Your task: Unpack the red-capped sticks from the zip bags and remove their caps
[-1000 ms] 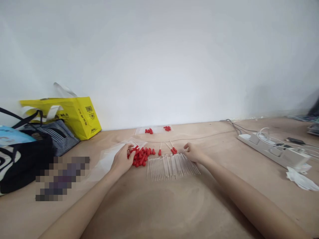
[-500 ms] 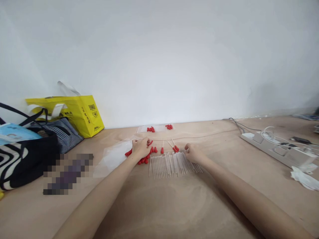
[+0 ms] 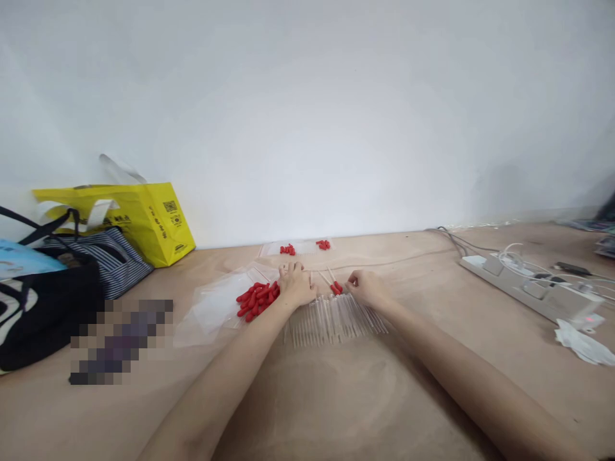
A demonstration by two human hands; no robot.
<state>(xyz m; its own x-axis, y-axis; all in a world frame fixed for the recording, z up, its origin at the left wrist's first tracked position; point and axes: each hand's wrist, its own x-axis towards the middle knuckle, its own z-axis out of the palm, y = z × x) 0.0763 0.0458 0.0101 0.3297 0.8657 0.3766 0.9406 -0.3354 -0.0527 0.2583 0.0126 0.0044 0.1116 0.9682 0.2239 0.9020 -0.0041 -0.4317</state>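
Observation:
My left hand point(image 3: 296, 286) is over the table beside a pile of red rubber bulbs point(image 3: 257, 299), its fingers bent and the thumb side turned right. Whatever it grips is hidden. My right hand point(image 3: 368, 288) pinches thumb and forefinger together above the right end of a row of clear thin tubes point(image 3: 327, 323); I cannot make out what is in the pinch. Between the hands lie droppers point(image 3: 336, 288), tubes with red bulbs fitted, pointing away from me. The left hand partly covers another tube.
Clear plastic bags point(image 3: 206, 310) lie left of the bulbs. Further back, a bag point(image 3: 302, 246) has red-bulbed droppers on it. A yellow bag point(image 3: 161, 224) and a striped pouch point(image 3: 122, 259) stand left. To the right are a power strip point(image 3: 528, 282) with cables and crumpled tissue point(image 3: 583, 342).
My left hand has moved right, off the red bulb pile, toward the right hand. A red bulb seen at its fingertips is now hidden. My right hand has shifted slightly left.

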